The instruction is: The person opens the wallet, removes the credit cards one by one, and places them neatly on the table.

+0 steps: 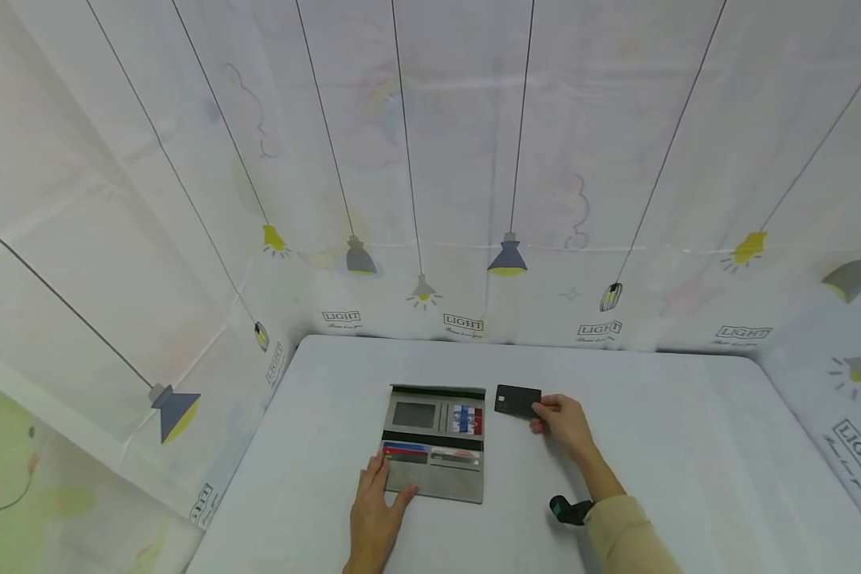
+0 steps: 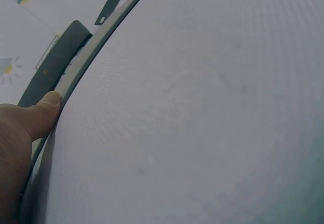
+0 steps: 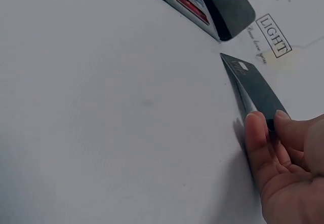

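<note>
A white desk [image 1: 689, 446] with rounded far corners stands against a pale, creased back sheet [image 1: 459, 159] along its far edge. Printed pendant lamps [image 1: 508, 257] in blue, grey and yellow hang there on thin black cords [image 1: 406, 135], above repeated boxed "LIGHT" lettering [image 1: 463, 323]. Pale sheeting also rises beyond the desk's left edge, bearing a green cartoon figure [image 1: 14, 462], and beyond its right edge. A faint rainbow [image 1: 387, 104] shows high behind the far edge. The light is soft and rather dim.
</note>
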The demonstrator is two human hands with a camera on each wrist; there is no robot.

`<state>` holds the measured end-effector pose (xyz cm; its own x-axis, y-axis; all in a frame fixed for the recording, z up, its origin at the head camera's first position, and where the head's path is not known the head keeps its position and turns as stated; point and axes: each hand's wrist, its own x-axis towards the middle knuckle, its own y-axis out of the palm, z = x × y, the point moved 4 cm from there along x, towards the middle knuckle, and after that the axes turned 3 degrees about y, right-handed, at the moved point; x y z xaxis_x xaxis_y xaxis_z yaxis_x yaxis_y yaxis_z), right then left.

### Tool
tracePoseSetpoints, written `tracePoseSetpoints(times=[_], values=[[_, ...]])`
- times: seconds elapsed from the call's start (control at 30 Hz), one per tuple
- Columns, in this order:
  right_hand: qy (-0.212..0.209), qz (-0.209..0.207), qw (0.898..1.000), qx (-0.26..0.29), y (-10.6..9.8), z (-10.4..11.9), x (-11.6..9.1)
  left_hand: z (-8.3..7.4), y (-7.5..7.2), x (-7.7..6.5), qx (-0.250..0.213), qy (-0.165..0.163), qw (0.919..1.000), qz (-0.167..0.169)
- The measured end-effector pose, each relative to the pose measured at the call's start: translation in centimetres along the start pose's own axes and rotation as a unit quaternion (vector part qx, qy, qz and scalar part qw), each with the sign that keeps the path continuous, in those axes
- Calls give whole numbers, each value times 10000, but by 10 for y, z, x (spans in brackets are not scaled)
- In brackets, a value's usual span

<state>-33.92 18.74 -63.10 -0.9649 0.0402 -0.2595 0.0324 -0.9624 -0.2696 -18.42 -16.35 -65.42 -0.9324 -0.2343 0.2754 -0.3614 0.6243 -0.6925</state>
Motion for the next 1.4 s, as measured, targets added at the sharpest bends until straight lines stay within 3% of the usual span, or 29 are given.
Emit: tracePoseSetpoints(times=[0.37,0.8,1.1,1.4], values=[[279,-462,9984,-175,7,12,29,2,0,0,68,-84,9999,26],[173,-649,9972,-322,10,16,47,5,0,-1,117,-344,9992,176],[137,-778,9967,-178,4,13,58,1,2,1,219,-126,9996,85],[224,-699,9973,-90,3,8,64,1,2,1,236,-120,9996,89]])
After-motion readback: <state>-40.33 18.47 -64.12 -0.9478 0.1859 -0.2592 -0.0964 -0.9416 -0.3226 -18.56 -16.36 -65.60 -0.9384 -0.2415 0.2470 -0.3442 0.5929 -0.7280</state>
